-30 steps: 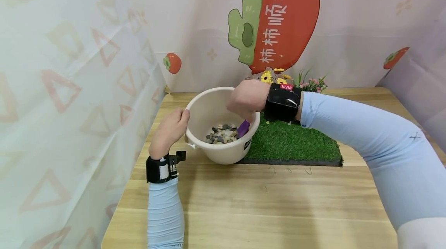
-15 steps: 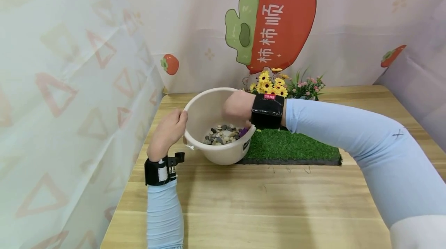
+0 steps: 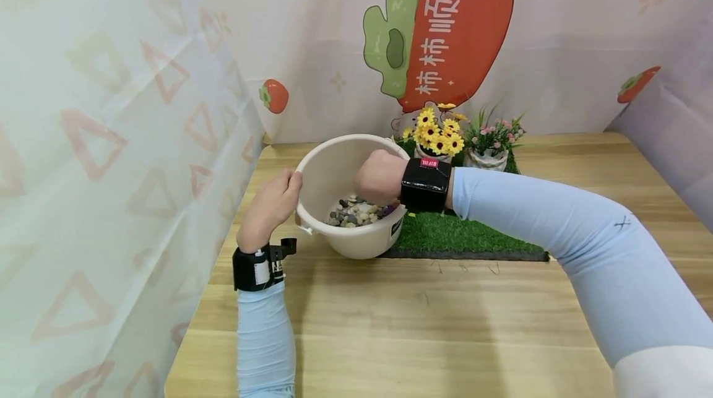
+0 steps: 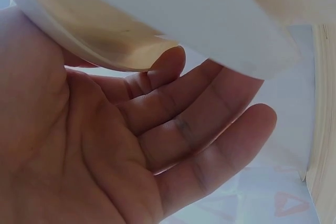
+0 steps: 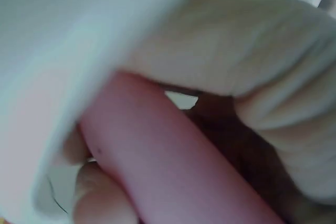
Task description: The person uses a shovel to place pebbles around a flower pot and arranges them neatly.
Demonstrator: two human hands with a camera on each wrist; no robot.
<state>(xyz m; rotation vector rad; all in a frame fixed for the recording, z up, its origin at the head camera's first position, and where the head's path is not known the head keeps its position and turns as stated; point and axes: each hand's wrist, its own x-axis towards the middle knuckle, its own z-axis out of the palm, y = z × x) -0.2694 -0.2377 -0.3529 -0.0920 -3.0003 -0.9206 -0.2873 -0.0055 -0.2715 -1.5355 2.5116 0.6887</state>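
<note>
Bowl (image 3: 345, 169) between both hands, on table (image 3: 445, 324), its right edge on grass mat (image 3: 473, 231). Left hand (image 3: 271, 203) grips bowl rim, fingers under it, thumb over. Right hand (image 3: 380, 176) inside bowl, curled round pink handle (image 5: 173, 156). Purple scoop tip (image 3: 390, 207) beneath right hand, among pebbles (image 3: 353, 213). Flower pots (image 3: 462, 141) beyond right wrist.

Left hand (image 3: 271, 203) out front at the left, forearm running straight up from the near edge, fingers (image 4: 210, 129) loosely bent, thumb hooked on top. Right hand (image 3: 379, 177) reaching in from the right, arm stretched across, wrist bent down, fingers (image 5: 283, 93) curled tight in a grip.
</note>
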